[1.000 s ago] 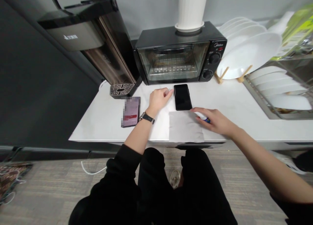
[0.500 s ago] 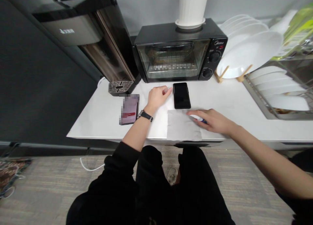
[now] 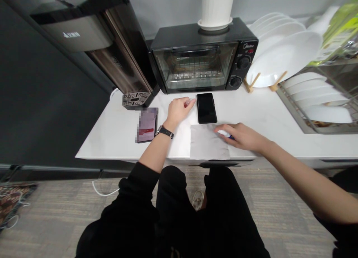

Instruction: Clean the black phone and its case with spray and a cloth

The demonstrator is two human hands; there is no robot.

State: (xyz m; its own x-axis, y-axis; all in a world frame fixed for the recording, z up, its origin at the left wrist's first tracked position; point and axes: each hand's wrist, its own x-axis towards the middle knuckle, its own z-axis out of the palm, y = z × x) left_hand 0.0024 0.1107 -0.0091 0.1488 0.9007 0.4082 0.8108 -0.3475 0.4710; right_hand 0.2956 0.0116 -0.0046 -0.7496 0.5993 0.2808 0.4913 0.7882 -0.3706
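Note:
Over the right edge of a grey cloth (image 3: 205,142), my right hand (image 3: 243,137) is closed around a small white and dark blue object (image 3: 224,133), perhaps a little bottle, mostly covered by my fingers. My left hand (image 3: 179,110) rests on the counter with curled fingers. Something pale shows between its thumb and fingers, too small to name. A black smartphone (image 3: 206,108) lies screen up just right of my left hand, behind the cloth. Left of my watch-wearing wrist lies a second phone (image 3: 147,125) with a lit, partly blurred pinkish screen.
A black toaster oven (image 3: 195,65) stands behind the phones, with a white pot (image 3: 216,8) on top. To its left is a tall drink dispenser (image 3: 120,56). White plates (image 3: 285,56) stand in a wooden rack at right, beside a metal dish rack (image 3: 310,128). The counter's front edge is close.
The view has shifted slightly. Both hands keep nearly the same poses and places, and the cloth and phones lie as before.

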